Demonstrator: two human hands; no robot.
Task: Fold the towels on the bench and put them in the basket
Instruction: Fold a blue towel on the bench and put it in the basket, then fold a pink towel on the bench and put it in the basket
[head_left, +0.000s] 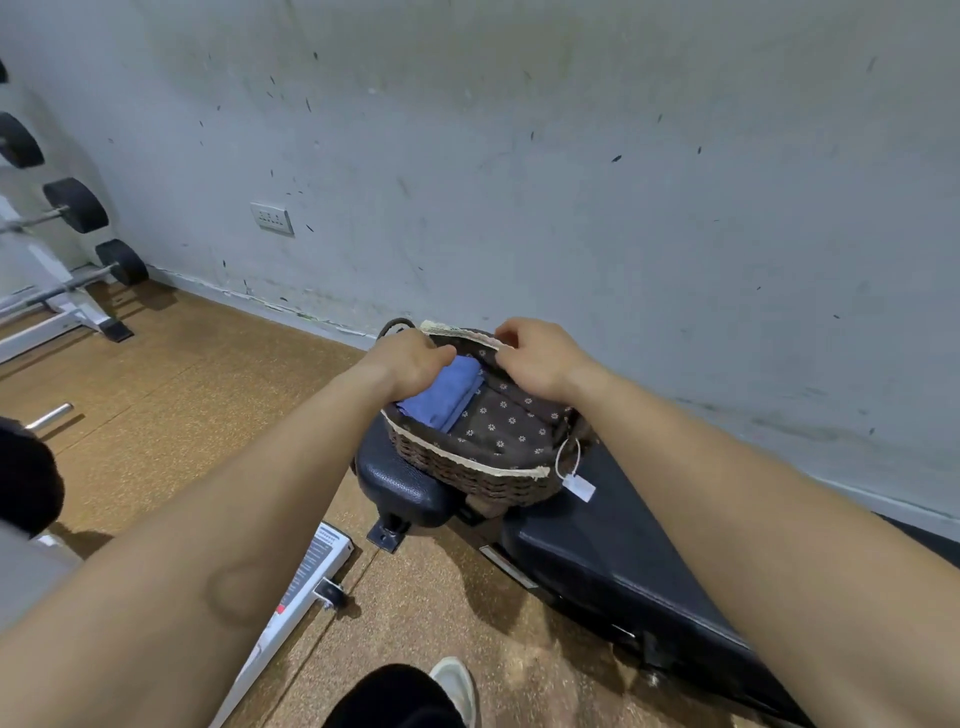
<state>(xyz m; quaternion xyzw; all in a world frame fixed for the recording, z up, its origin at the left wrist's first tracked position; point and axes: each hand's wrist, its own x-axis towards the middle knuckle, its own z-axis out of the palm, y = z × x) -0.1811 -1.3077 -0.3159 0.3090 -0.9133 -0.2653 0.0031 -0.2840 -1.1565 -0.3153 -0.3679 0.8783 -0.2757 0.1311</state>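
Observation:
A dark wicker basket (467, 475) with a brown flowered liner and cream lace trim stands on the head end of the black padded bench (613, 551). A folded blue towel (441, 397) lies inside it on the left side. My left hand (410, 358) reaches into the basket over the towel's far end, fingers curled; whether it grips the towel or the liner is hidden. My right hand (535, 358) pinches the lace rim at the basket's far edge. A paper tag (579, 488) hangs from the basket's right side.
A grey scuffed wall rises right behind the bench. At far left a white rack (62, 306) carries barbells with black plates. The bench's white base bar with a small wheel (332, 592) lies on the brown floor. My shoe (457, 686) shows at the bottom.

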